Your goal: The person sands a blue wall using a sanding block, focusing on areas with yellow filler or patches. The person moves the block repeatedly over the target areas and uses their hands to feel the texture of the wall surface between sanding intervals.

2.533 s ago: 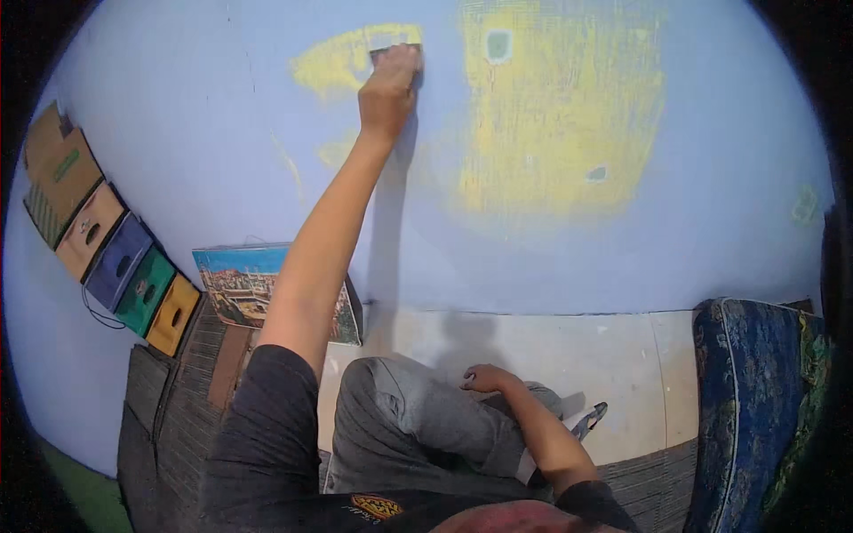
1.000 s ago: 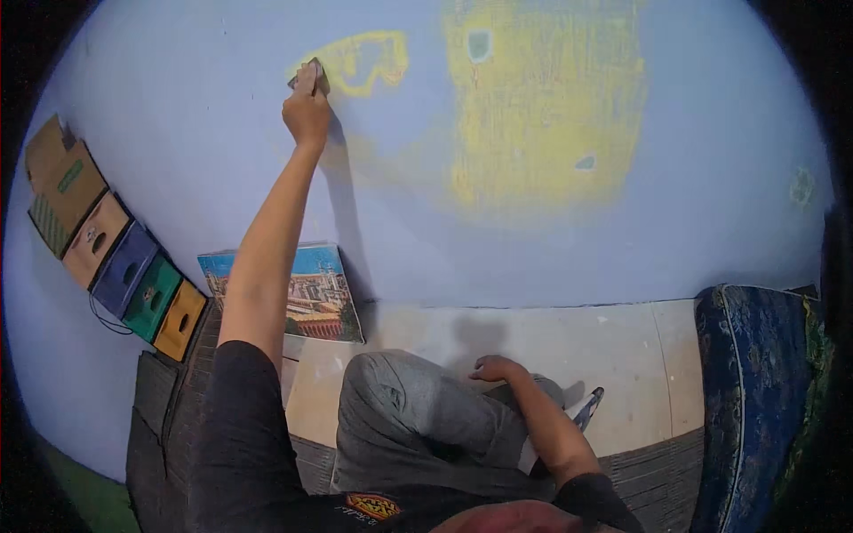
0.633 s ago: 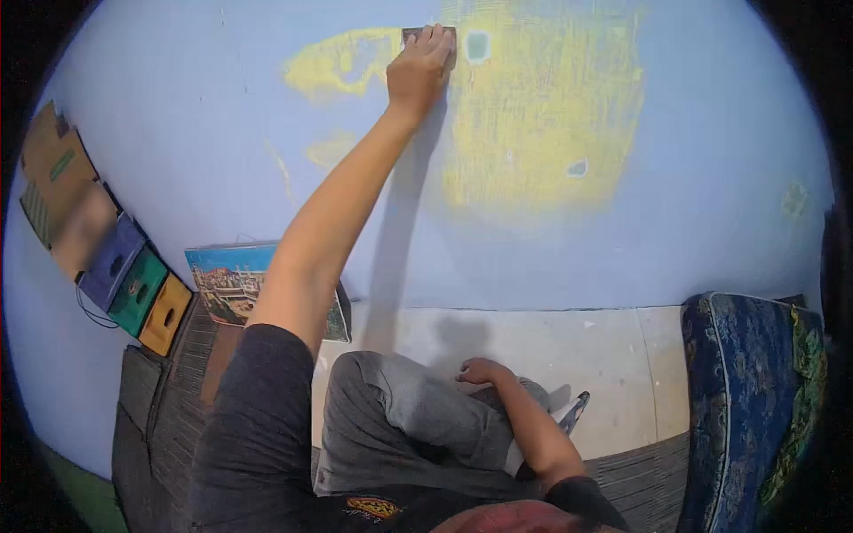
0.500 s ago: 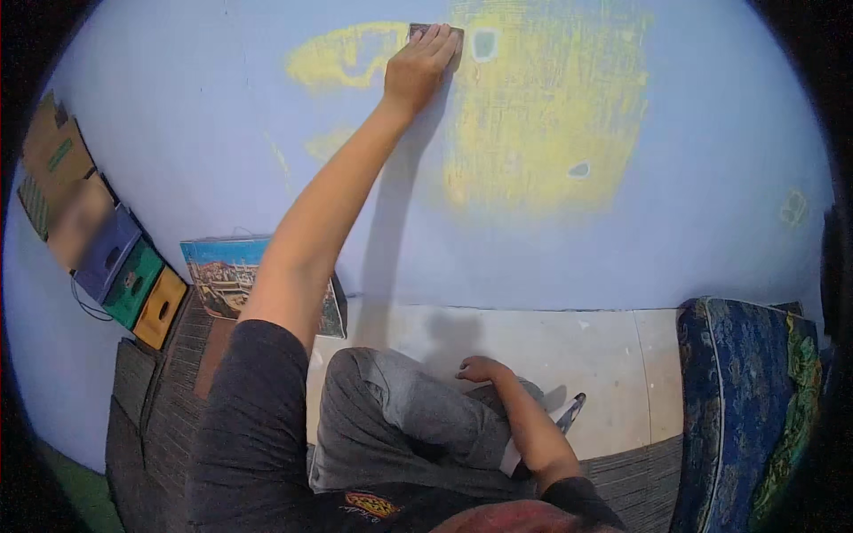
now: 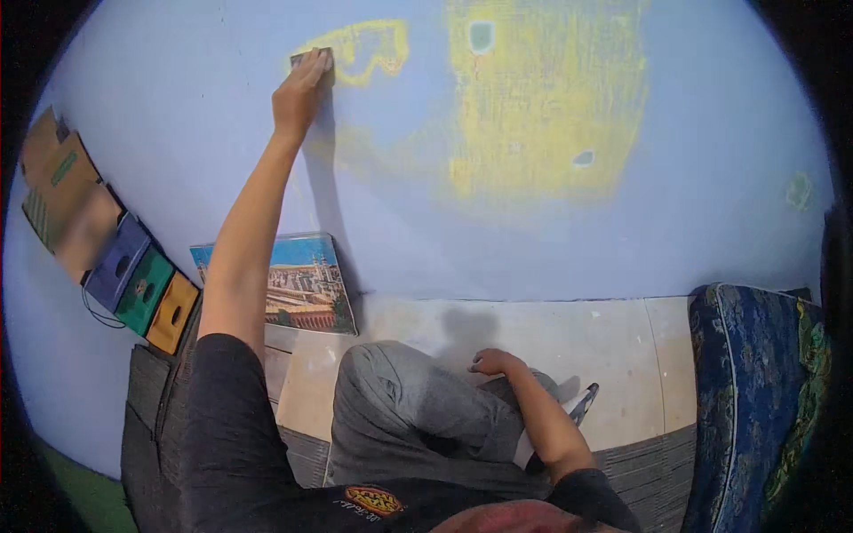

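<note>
Up on the pale blue wall point(image 5: 533, 258), my left hand point(image 5: 300, 93) presses a small dark piece of sandpaper point(image 5: 297, 60) flat against the surface. Its fingers lie together over the piece and hide most of it. The sandpaper sits at the left end of a yellow worn patch point(image 5: 397, 40). To the right spreads a larger yellow scraped area point(image 5: 551, 107), with a grey-green spot point(image 5: 482, 36) near its top and a smaller one point(image 5: 584, 159) lower down. My right hand point(image 5: 499, 361) rests by my bent knee, holding nothing, its fingers loosely apart.
A city picture panel point(image 5: 306, 280) leans on the wall below my left arm. Coloured drawers point(image 5: 147, 284) with cardboard point(image 5: 67, 169) on top stand at the left. A folded blue patterned mattress point(image 5: 715, 400) is at the right. Pale boards point(image 5: 613, 355) cover the floor ahead.
My left hand has slid left and slightly down along the wall with the sandpaper, from beside the large yellow area to the smaller patch's left end. My right hand stays by the knee.
</note>
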Available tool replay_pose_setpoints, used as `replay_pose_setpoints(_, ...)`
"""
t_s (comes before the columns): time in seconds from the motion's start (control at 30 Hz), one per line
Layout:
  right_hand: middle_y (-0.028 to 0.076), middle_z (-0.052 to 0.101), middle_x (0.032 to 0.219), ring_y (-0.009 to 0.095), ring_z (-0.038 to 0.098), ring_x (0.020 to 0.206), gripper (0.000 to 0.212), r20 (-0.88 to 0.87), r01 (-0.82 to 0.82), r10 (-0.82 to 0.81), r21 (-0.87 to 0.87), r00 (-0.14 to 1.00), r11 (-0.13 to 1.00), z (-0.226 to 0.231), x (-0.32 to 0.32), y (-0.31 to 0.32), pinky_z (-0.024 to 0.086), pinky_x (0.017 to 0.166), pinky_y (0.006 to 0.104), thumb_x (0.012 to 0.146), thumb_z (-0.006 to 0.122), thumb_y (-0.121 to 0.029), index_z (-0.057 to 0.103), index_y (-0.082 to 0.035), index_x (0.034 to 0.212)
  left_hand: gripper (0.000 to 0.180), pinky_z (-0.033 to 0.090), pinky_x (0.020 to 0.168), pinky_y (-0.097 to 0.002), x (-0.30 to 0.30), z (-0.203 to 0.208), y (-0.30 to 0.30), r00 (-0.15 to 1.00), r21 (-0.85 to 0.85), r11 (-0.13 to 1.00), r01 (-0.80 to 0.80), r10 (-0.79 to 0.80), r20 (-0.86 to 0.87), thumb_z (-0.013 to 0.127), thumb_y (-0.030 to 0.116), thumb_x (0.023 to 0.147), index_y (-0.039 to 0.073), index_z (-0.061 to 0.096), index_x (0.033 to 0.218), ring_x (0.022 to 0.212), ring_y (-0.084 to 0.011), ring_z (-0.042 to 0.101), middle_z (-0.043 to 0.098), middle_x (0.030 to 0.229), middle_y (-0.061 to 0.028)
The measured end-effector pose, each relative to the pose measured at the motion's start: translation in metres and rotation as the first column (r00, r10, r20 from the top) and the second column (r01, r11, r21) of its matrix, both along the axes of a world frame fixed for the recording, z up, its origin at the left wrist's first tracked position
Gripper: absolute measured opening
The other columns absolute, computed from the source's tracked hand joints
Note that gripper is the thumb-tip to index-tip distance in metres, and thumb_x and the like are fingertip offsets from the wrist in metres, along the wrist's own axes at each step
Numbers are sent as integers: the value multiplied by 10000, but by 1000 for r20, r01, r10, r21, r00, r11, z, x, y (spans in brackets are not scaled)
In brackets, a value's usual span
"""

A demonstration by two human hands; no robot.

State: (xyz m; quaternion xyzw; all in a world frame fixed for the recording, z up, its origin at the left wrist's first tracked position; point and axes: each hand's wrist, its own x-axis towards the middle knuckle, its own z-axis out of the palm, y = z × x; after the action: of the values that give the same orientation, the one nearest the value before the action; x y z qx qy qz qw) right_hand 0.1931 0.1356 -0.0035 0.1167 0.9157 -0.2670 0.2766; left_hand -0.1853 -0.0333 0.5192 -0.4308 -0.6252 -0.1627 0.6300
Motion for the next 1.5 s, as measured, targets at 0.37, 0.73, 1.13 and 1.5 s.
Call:
replay_pose_setpoints(0.37, 174, 592, 1269, 354, 547, 1182, 613, -15, -29, 29, 5, 999, 1000, 31, 2, -12, 427, 1013, 483, 913, 516, -556, 620, -31, 1214, 431, 523, 850, -331, 43, 2, 66, 873, 421, 837, 348, -453, 180, 599, 68, 827, 233, 662, 1220, 1080, -278, 642, 639, 1189, -124)
replay_pose_setpoints(0.73, 145, 556, 1337, 339, 499, 1248, 643, 136, 122, -107, -107, 985, 987, 10, 1, -6, 405, 1040, 481, 887, 532, -597, 621, -65, 1238, 371, 548, 876, -351, 77, 5, 86, 967, 78, 965, 250, -245, -69, 605, 98, 849, 219, 641, 1197, 1147, -246, 614, 640, 1239, -68)
replay_pose_setpoints(1.13, 153, 581, 1312, 340, 533, 1220, 622, 103, 104, -100, -31, 990, 994, -10, 5, 8, 407, 1048, 463, 882, 544, -575, 627, -66, 1230, 359, 579, 781, -346, 25, 7, 32, 973, -67, 991, 116, -127, -192, 590, 112, 869, 209, 599, 1214, 1011, -252, 665, 619, 1249, -40)
replay_pose_setpoints(1.5, 152, 579, 1293, 336, 539, 1186, 640, 76, 22, -17, -70, 997, 997, 8, -5, -15, 433, 987, 465, 884, 548, -593, 621, -62, 1233, 483, 573, 710, -386, -3, 21, -16, 992, 104, 991, -81, 71, 101, 593, 135, 857, 271, 546, 1318, 984, -259, 676, 641, 1234, -51)
